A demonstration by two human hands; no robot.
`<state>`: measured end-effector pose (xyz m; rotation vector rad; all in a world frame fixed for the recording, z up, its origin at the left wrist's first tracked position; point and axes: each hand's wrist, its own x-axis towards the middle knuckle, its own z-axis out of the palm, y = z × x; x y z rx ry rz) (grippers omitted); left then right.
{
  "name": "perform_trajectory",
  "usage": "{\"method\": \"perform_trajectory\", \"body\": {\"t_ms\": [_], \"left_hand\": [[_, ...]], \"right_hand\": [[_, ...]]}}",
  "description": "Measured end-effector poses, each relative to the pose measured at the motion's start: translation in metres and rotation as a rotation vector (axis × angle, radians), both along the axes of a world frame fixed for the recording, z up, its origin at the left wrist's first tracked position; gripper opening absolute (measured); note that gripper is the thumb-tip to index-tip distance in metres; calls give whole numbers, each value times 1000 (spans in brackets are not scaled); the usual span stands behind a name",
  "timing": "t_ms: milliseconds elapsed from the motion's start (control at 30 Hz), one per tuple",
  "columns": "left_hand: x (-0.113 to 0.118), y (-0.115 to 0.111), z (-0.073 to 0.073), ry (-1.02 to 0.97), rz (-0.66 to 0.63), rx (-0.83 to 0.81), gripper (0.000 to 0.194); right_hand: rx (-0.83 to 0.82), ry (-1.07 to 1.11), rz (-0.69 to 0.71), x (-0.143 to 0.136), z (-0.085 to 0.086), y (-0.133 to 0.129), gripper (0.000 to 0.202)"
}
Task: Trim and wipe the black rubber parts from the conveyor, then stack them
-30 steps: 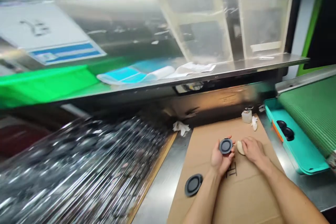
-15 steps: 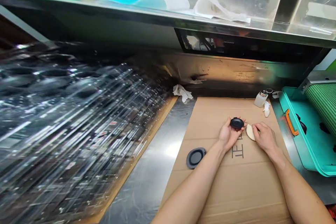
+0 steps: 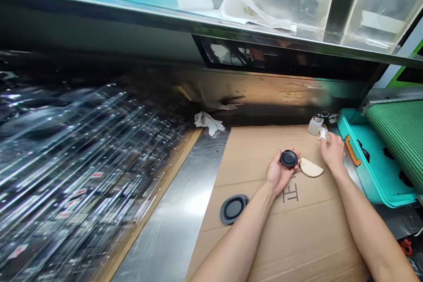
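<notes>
Fingers of the left hand (image 3: 276, 175) grasp a black round piece (image 3: 288, 158) over cardboard (image 3: 313, 229). Reaching seems the step in hand: the right hand (image 3: 333, 153) is at a white wad (image 3: 323, 133), its grip unclear; pinching it would call for fingertip care. A pale half-disc (image 3: 311, 168) lies between.

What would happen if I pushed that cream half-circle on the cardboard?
The cream half-circle would probably slide, not roll, because it lies flat on the cardboard. It looks thin, so probably light. Sitting low, it seems unlikely to tip.
</notes>
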<state>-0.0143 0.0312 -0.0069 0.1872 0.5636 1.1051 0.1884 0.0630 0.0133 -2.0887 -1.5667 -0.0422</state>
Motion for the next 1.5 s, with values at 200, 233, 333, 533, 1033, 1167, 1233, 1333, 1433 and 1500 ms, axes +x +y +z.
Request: {"method": "perform_trajectory", "body": {"t_ms": [200, 233, 333, 533, 1033, 1167, 1233, 1333, 1433, 1500], "left_hand": [[0, -3, 0, 11, -6, 27, 36], [1, -3, 1, 9, -7, 27, 36], [2, -3, 3, 11, -19, 34, 37], [3, -3, 7, 16, -12, 58, 39], [5, 0, 6, 31, -16, 58, 41], [4, 0, 6, 34, -19, 66, 40], [5, 0, 6, 35, -20, 68, 40], [5, 0, 5, 42, -19, 69, 39], [5, 0, 6, 49, -20, 65, 39], [4, 0, 6, 50, -21, 60, 39]], "right_hand": [[-245, -30, 44, 17, 12, 38, 34], [-212, -29, 32, 18, 13, 36, 32], [-28, -18, -9, 23, 24, 29, 33], [91, -75, 207, 25, 65, 54, 27], [110, 1085, 351, 26, 84, 56, 30], [62, 1170, 443, 24, 89, 40, 33], [35, 1148, 550, 24, 89, 31, 49], [44, 1022, 548, 23, 83, 21, 57], [81, 819, 457, 25, 74, 19, 39], [107, 704, 425, 26, 69, 19, 45]]}}
